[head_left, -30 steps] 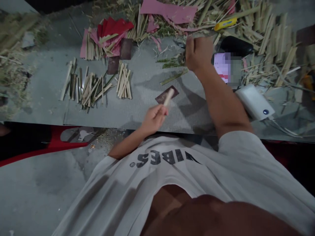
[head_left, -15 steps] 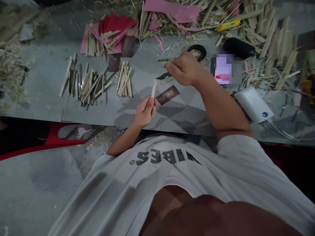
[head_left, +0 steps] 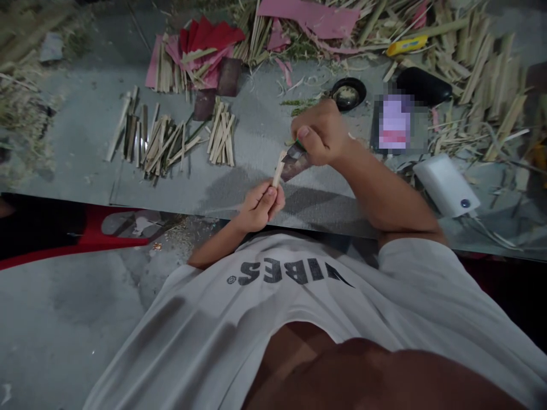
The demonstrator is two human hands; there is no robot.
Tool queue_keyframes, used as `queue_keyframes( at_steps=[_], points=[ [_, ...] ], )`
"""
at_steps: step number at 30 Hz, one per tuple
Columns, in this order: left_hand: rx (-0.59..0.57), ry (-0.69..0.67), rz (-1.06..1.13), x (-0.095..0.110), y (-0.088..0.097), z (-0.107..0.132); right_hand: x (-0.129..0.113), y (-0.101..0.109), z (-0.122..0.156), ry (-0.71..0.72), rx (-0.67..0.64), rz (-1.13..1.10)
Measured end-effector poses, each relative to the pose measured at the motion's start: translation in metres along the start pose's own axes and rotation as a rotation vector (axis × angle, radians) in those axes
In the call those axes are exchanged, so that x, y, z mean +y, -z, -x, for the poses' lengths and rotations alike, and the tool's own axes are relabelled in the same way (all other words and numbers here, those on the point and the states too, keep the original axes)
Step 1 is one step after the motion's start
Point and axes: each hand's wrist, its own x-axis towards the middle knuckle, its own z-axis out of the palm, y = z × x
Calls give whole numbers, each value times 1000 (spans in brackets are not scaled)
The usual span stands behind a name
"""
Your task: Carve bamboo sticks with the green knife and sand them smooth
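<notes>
My left hand (head_left: 261,206) is closed around the lower end of a short, pale bamboo stick (head_left: 278,172), which points up and away from me. In my right hand (head_left: 323,130) is a knife (head_left: 294,152), gripped in a fist; a bit of green shows at its handle. The dark blade meets the stick near its top end. Under the blade lies a brown rectangular piece like sandpaper (head_left: 298,166), partly covered by the knife and hand. To the left on the table rests a small bundle of bamboo sticks (head_left: 221,135).
More loose sticks (head_left: 160,145) lie further left. Pink paper (head_left: 311,17) and shavings run along the back. On the right are a round black dish (head_left: 348,94), a yellow cutter (head_left: 407,45), a blurred-out phone (head_left: 394,122), and a white power bank (head_left: 447,185) with a cable.
My right hand has come down and nearer, bringing the knife lower on the stick's upper end. My left hand and the stick have shifted slightly right and towards me.
</notes>
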Motion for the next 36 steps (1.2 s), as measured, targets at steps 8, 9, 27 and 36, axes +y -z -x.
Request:
queue_keyframes(
  at_steps=[8,9,27,36],
  points=[
    [163,-28,19,1,3,-21,-10,-15,-17,-501,8,296],
    [162,-27,-4,4,0,-17,-9,-12,-21,-588,-11,383],
    [413,-119,-372,6,-7,-19,-35,36,-12,-261,-104,157],
    [331,10,-268,17,-2,-34,-30,25,-8,-265,83,-276]
  ],
)
